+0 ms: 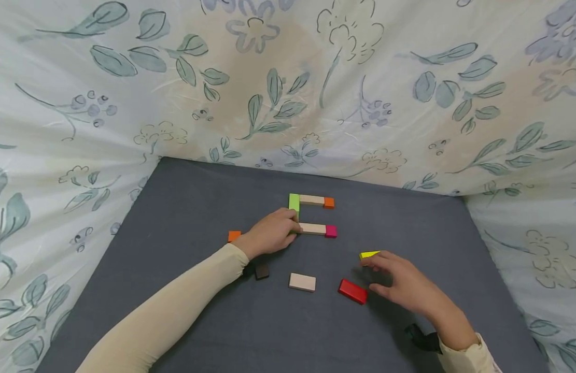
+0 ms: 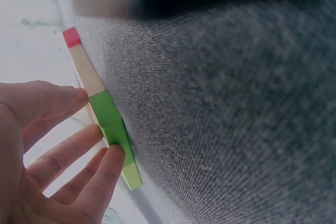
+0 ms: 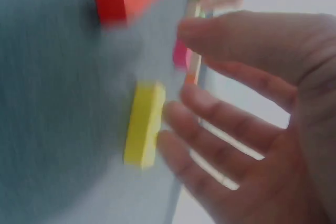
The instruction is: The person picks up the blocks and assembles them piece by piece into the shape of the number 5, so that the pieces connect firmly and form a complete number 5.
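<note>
My left hand [image 1: 272, 231] has its thumb and fingers at a green block [image 2: 108, 119], which the left wrist view shows between a beige block and a light green block [image 1: 294, 202]. From this row a beige block [image 1: 312, 229] leads to a magenta block [image 1: 331, 231]; farther back, another beige block [image 1: 311, 200] leads to an orange block [image 1: 329, 203]. Over a yellow block [image 3: 144, 124] my right hand [image 1: 404, 280] spreads its fingers, the fingertips close beside it and the thumb apart. Whether they touch it is blurred in the right wrist view.
A red block [image 1: 352, 291] lies by my right thumb, with a pale block [image 1: 302, 282] to its left. Near my left wrist are a dark brown block [image 1: 262, 272] and an orange block [image 1: 234, 236]. Floral cloth [image 1: 288, 103] hangs behind the dark grey tabletop [image 1: 194, 202].
</note>
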Motion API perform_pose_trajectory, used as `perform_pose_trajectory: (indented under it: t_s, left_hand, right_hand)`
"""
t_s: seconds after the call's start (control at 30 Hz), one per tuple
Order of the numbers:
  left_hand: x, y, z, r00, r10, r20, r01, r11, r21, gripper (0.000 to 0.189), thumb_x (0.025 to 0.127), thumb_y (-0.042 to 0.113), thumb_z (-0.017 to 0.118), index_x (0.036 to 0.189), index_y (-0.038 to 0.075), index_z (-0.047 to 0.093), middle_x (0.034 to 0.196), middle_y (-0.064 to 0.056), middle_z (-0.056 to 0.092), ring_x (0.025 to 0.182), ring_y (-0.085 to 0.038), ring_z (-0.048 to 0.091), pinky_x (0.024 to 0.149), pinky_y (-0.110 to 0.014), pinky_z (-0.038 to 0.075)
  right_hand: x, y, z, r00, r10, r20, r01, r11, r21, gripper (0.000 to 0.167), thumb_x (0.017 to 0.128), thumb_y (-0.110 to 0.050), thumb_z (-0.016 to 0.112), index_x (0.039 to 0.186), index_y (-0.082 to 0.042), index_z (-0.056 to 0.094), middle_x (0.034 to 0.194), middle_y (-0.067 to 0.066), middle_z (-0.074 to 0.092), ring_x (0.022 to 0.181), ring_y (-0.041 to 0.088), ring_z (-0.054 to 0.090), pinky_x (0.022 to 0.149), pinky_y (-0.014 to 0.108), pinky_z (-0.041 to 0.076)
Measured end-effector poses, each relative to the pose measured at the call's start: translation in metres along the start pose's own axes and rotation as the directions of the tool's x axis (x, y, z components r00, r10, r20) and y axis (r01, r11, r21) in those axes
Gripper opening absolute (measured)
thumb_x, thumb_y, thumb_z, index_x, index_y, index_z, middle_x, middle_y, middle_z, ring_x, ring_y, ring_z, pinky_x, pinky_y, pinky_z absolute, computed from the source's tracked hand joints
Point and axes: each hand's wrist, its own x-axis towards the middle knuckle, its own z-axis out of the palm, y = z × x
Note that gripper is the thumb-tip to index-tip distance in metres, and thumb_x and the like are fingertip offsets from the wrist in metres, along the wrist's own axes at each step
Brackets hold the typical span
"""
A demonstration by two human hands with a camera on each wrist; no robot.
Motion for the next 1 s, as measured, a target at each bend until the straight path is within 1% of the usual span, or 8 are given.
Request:
perform_pose_trajectory:
  t_s: [0.1,0.2,0.33,0.43,0.57,0.67,0.9,1.0]
  left_hand:
    - [0.0,0.0,-0.002,1.0,-0.004,-0.003,0.004,1.0,-0.003,0.022,0.107,0.016,0.072,0.126,0.015,0.083,0.12,-0.002,0.066,0.116,-0.022,0.058,0.103,-0.035,0.051]
    - [-0.001,0.0,-0.002,1.0,-0.012,-0.006,0.012,1.0,-0.005,0.022,0.107,0.015,0.073,0.126,0.015,0.083,0.12,-0.001,0.066,0.115,-0.021,0.058,0.103,-0.035,0.051]
    - [-0.002,0.001,-0.001,1.0,-0.013,-0.006,0.013,1.0,-0.017,0.022,0.106,0.014,0.073,0.125,0.014,0.083,0.12,-0.002,0.066,0.115,-0.022,0.058,0.102,-0.036,0.052]
    - [-0.001,0.001,0.0,1.0,-0.007,-0.006,0.007,1.0,-0.015,0.021,0.107,0.015,0.072,0.125,0.014,0.083,0.121,-0.003,0.066,0.115,-0.022,0.058,0.102,-0.037,0.053]
    - [-0.001,0.001,0.002,1.0,-0.005,-0.014,0.005,1.0,-0.005,0.021,0.107,0.016,0.072,0.125,0.015,0.084,0.121,-0.002,0.066,0.115,-0.021,0.058,0.102,-0.035,0.053]
    - [-0.001,0.001,0.001,1.0,0.0,-0.018,0.0,1.0,-0.014,0.021,0.107,0.015,0.072,0.124,0.015,0.084,0.12,-0.002,0.066,0.115,-0.022,0.058,0.102,-0.036,0.053]
    - [-0.001,0.003,-0.003,1.0,0.002,-0.003,-0.002,1.0,-0.012,0.021,0.107,0.015,0.072,0.125,0.014,0.083,0.122,-0.004,0.066,0.117,-0.023,0.058,0.103,-0.037,0.052]
    - [-0.001,0.003,-0.004,1.0,0.0,0.001,0.0,1.0,-0.012,0.022,0.107,0.015,0.072,0.125,0.014,0.083,0.122,-0.004,0.066,0.118,-0.023,0.058,0.104,-0.038,0.052]
  right_hand:
    - [0.0,0.019,-0.01,0.994,-0.011,-0.108,0.009,1.0,-0.018,0.055,0.085,-0.003,0.093,0.135,-0.013,0.074,0.125,0.002,0.069,0.104,0.025,0.066,0.083,0.051,0.06]
    - [0.001,0.04,-0.014,0.986,-0.012,-0.166,0.015,1.0,0.016,0.053,0.086,0.0,0.092,0.134,-0.013,0.074,0.127,0.003,0.07,0.106,0.028,0.067,0.084,0.05,0.061]
    - [0.002,0.061,-0.012,0.98,0.025,-0.196,-0.006,0.995,0.101,0.051,0.088,-0.001,0.09,0.136,-0.011,0.073,0.131,0.005,0.07,0.112,0.03,0.068,0.088,0.05,0.061]
    - [0.003,0.071,-0.007,0.978,0.05,-0.201,-0.025,0.992,0.125,0.051,0.09,-0.003,0.089,0.137,-0.011,0.072,0.132,0.006,0.069,0.113,0.03,0.068,0.09,0.052,0.06]
    - [0.006,0.075,-0.002,0.978,0.067,-0.195,-0.043,0.991,0.125,0.05,0.09,-0.003,0.089,0.136,-0.012,0.073,0.132,0.006,0.069,0.111,0.029,0.068,0.089,0.05,0.06]
    - [0.008,0.075,0.0,0.977,0.078,-0.196,-0.053,0.99,0.129,0.05,0.09,-0.003,0.09,0.136,-0.013,0.073,0.131,0.006,0.069,0.108,0.027,0.067,0.088,0.048,0.06]
    - [0.008,0.074,0.006,0.971,0.097,-0.217,-0.071,0.989,0.128,0.05,0.088,-0.005,0.092,0.134,-0.014,0.074,0.127,0.005,0.07,0.105,0.025,0.067,0.087,0.042,0.061]
    - [0.008,0.076,0.008,0.969,0.105,-0.223,-0.076,0.988,0.134,0.05,0.088,-0.004,0.092,0.134,-0.014,0.075,0.127,0.004,0.07,0.105,0.025,0.067,0.087,0.042,0.061]
